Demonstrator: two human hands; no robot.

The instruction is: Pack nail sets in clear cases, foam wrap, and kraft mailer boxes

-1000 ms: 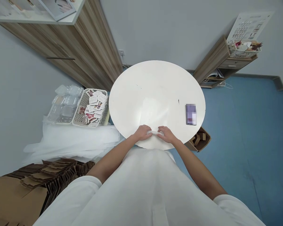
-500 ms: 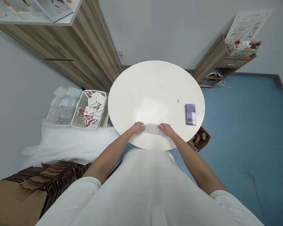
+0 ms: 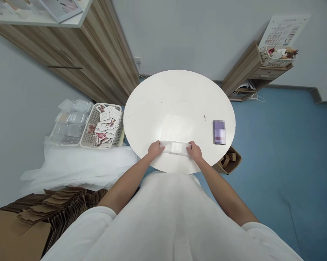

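A long white folded strip (image 3: 175, 147) lies stretched across the near part of the round white table (image 3: 179, 98). My left hand (image 3: 155, 149) grips its left end with the fingers curled. At the strip's right end, my right hand (image 3: 194, 150) pinches it the same way. The strip is flat and taut between the two hands. A small purple packet (image 3: 219, 132) rests on the table to the right, apart from both hands.
A white basket of printed cards (image 3: 105, 125) and clear plastic trays (image 3: 69, 121) sit on white sheeting at the left. Flat cardboard pieces (image 3: 51, 210) are stacked at lower left. A small carton (image 3: 228, 161) stands under the table's right edge. Wooden cabinets (image 3: 98, 54) line the wall.
My hands have moved apart, drawing the white strip out from a small bunch into a long flat band on the table.
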